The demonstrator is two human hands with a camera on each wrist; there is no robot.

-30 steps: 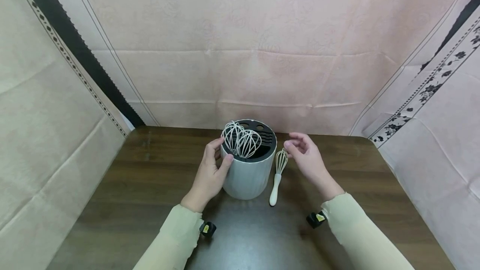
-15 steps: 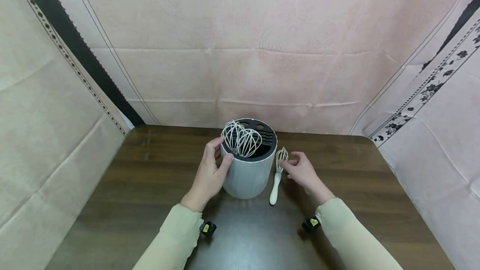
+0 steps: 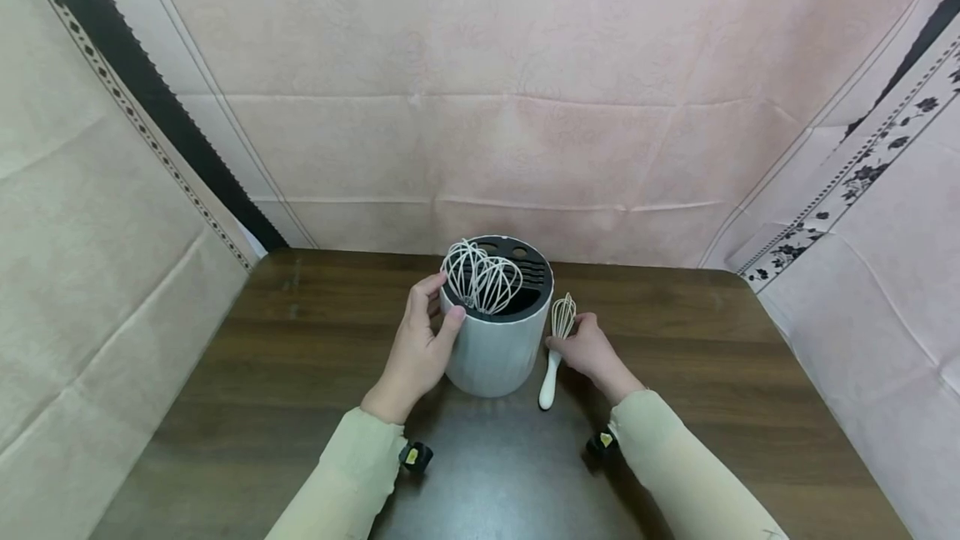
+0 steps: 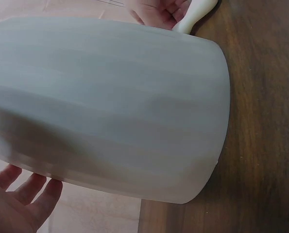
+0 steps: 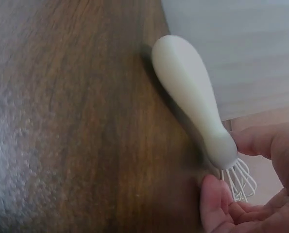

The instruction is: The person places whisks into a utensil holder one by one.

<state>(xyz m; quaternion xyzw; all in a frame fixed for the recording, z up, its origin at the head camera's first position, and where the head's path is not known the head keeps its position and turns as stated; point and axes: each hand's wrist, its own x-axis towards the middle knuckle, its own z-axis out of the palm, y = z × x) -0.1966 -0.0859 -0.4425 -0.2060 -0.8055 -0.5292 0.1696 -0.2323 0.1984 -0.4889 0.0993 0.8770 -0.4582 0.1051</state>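
A grey-white utensil holder (image 3: 491, 361) with a black slotted top stands upright on the table. My left hand (image 3: 420, 340) grips it near the rim, thumb on the front and fingers round the left side. Out of its open compartment stick the white wire loops of a balloon whisk (image 3: 495, 286). To the holder's right lies a small whisk (image 3: 550, 386) with a white handle, its wires towards the back. My right hand (image 3: 591, 352) pinches it where handle and wires meet; the right wrist view shows the thumb at the neck of the handle (image 5: 185, 73) and fingers opposite.
The brown wooden table (image 3: 315, 407) reaches back to a pale cloth hanging (image 3: 480, 148). More patterned cloth (image 3: 862, 173) hangs at both sides. A small black device (image 3: 602, 442) is strapped at each wrist.
My right hand has come down and towards me along the small whisk, from beside its wire tip to its neck, and closed on it. The left hand and the holder have stayed put.
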